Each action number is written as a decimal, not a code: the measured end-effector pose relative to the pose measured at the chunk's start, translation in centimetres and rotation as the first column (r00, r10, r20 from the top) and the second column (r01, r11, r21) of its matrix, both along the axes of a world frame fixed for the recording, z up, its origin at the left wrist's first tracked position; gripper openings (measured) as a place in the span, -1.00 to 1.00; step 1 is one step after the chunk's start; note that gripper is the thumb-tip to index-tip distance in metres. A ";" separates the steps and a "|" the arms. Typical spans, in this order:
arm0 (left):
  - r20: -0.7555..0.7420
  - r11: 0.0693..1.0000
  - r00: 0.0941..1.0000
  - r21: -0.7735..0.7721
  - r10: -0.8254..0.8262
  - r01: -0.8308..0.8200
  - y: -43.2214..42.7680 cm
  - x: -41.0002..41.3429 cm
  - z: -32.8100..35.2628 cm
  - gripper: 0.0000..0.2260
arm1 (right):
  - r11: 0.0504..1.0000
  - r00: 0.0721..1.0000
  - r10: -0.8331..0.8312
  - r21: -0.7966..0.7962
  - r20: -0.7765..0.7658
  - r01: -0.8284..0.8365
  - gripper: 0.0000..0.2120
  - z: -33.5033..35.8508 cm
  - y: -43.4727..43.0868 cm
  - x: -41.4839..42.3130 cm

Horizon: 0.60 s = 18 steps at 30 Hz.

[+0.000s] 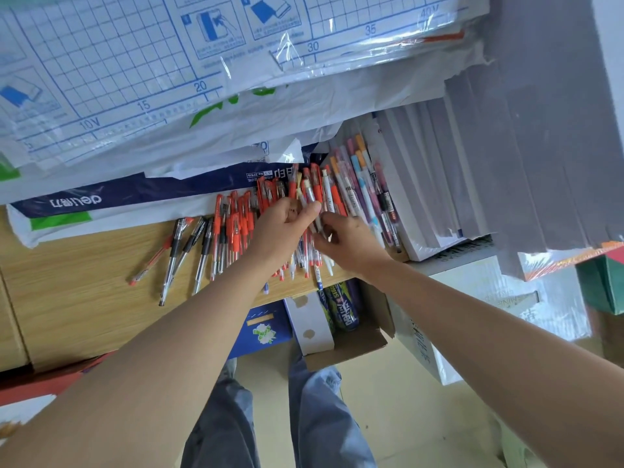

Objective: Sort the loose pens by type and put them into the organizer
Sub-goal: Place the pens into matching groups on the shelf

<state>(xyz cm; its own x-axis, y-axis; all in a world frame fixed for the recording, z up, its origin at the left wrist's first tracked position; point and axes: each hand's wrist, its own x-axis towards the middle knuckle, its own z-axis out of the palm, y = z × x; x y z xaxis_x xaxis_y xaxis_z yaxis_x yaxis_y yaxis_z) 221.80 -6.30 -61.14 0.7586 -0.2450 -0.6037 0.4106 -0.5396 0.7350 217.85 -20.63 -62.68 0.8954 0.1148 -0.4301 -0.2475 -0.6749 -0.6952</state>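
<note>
Loose pens (236,228): mostly red, lying side by side on the wooden desk (84,292), with black-grip pens (204,255) at the left end. Left hand (282,228) pinches a pale pen (310,196) over the pile. Right hand (349,243) lies just beside it on the pens; its grip cannot be told.

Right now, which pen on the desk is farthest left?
The red pen, slanted at the far left end of the row; the black-grip pens lie right of it, nearer the pile.

On the wooden desk (84,282) red pens (236,224) lie heaped; black pens (189,241) (three) just left; pastel pens (358,177) right.
</note>
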 end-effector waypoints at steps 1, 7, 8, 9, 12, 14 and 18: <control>-0.009 1.000 1.000 0.006 0.025 -0.025 -0.3 0.1 0.1 -0.71 | 1.000 1.000 0.019 0.017 0.009 -0.020 -0.78 0.1 0.1 -0.1; -0.134 0.999 0.991 0.040 0.014 -0.009 -1.1 0.5 0.8 -0.73 | 0.993 1.000 0.029 0.111 -0.010 -0.027 -0.73 0.3 -0.5 -0.6; -0.175 1.000 0.985 0.022 0.002 0.002 -1.2 0.4 0.8 -0.73 | 0.993 1.000 0.024 0.115 -0.015 -0.022 -0.72 0.3 -0.6 -0.8; -0.197 1.000 0.980 0.014 -0.015 0.018 -1.3 0.3 0.9 -0.71 | 0.993 0.999 0.020 0.121 -0.026 -0.017 -0.74 0.4 -0.8 -0.9; -0.191 1.000 0.982 0.007 0.010 -0.008 -1.4 0.1 0.9 -0.70 | 0.989 0.997 -0.060 0.133 -0.054 0.067 -0.87 0.9 -1.4 -1.0; -0.164 0.996 0.983 -0.001 0.086 -0.088 -1.2 0.1 0.9 -0.78 | 0.981 0.980 -0.194 0.014 0.038 0.193 -0.83 0.7 -2.3 -0.9; -0.098 0.986 0.982 0.040 0.162 -0.159 -0.5 0.2 0.8 -0.82 | 0.847 0.921 -0.381 -0.370 0.083 0.383 -0.84 -0.5 -4.7 -0.8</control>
